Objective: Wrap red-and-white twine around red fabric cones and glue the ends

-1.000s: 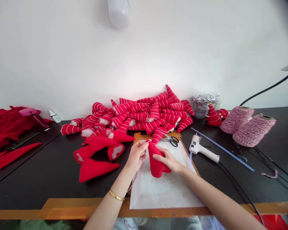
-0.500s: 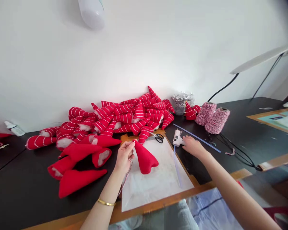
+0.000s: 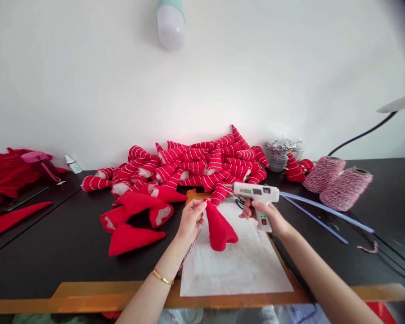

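Red felt cone (image 3: 219, 229) is slanting over the white sheet (image 3: 236, 276), its long axis running from the tip, at the far left end, toward the wearer and slightly right to the broad base; whether that base is resting on the sheet, I cannot tell. On the left of the bench (image 3: 77, 249), plain red cones (image 3: 135, 238) are lying loosely, with striped cones (image 3: 192, 167) heaping up behind them. The left hand (image 3: 190, 220) is closing its grip narrowly, thumb and fingers pinching the cone's tip from the left, so it is the nearer hand. A red-and-white cord (image 3: 190, 247) is trailing below those fingers toward the near edge; where its upper end is going is hidden. Right of the cone, well apart from its base, the right hand (image 3: 277, 219) is wrapping its grip around the handle of the white glue gun (image 3: 253, 191). The barrel is lying nearly level, its nozzle pointing left, a little beyond and to the right of the pinched tip. A glue stick (image 3: 324, 208) is extending rightward from behind the gun, toward the twine spools (image 3: 346, 189).
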`<state>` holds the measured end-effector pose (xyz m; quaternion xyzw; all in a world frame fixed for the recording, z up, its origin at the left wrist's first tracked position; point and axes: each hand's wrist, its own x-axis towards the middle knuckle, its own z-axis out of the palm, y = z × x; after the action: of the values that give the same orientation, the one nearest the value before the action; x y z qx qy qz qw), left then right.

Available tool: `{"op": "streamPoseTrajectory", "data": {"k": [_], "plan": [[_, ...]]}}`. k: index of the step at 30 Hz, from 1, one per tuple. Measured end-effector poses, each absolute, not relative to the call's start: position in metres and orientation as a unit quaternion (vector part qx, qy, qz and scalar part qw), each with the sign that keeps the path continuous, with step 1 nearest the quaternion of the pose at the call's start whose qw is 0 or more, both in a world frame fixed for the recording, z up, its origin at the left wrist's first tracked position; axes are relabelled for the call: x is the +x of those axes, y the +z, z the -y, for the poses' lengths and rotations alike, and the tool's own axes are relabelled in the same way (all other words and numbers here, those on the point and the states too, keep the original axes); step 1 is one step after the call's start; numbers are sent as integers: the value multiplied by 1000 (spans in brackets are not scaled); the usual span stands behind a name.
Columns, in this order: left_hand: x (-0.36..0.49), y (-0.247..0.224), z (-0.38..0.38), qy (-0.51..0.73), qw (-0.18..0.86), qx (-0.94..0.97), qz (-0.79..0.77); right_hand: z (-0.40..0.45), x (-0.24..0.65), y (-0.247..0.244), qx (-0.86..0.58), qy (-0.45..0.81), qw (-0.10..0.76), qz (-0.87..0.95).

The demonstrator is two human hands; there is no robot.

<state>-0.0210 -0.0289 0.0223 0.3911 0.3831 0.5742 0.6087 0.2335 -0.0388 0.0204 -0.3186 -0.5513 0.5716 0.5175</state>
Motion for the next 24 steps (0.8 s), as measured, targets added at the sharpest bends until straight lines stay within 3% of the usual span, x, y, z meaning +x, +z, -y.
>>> {"op": "streamPoseTrajectory", "data": {"k": [7,24], "plan": [[-20,20,28,577,605,389,-387,54,204,-4,-293,574,430,633],[-17,14,33,581,538,447,-417,64,201,1,-286,570,424,644]]}}
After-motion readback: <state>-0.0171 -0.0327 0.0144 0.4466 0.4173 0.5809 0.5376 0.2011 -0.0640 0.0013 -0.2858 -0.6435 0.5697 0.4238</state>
